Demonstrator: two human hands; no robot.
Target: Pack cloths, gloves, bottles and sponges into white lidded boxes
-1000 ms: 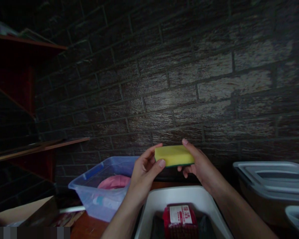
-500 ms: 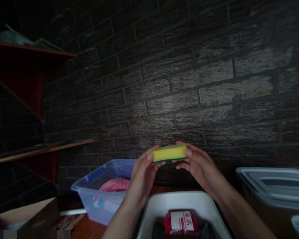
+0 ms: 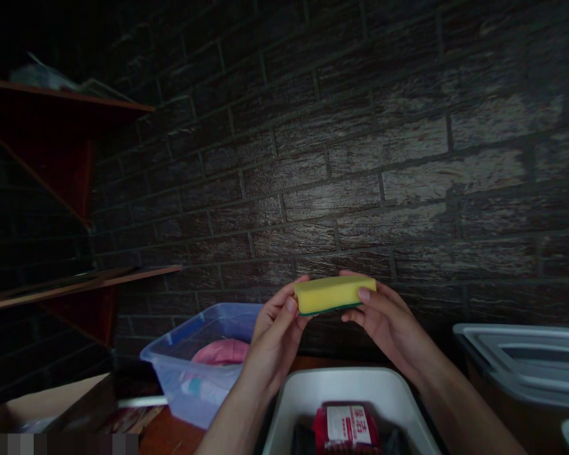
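A yellow sponge with a thin dark green scouring layer underneath is held up in front of the brick wall. At its left end, my left hand has the thumb and fingers closed on it. My right hand grips the right end, thumb pressed on the yellow side and some fingers behind. Below the hands stands a white bin with a red package bearing a white label inside, along with something dark.
Left of the hands stands a translucent blue tub holding a pink item. A cardboard box sits farther left beneath wooden shelves. At right is a container with a grey lid.
The sponge has shifted slightly to the right within my hands, and its yellow side shows more. The right thumb now lies farther in on it. The view has moved slightly.
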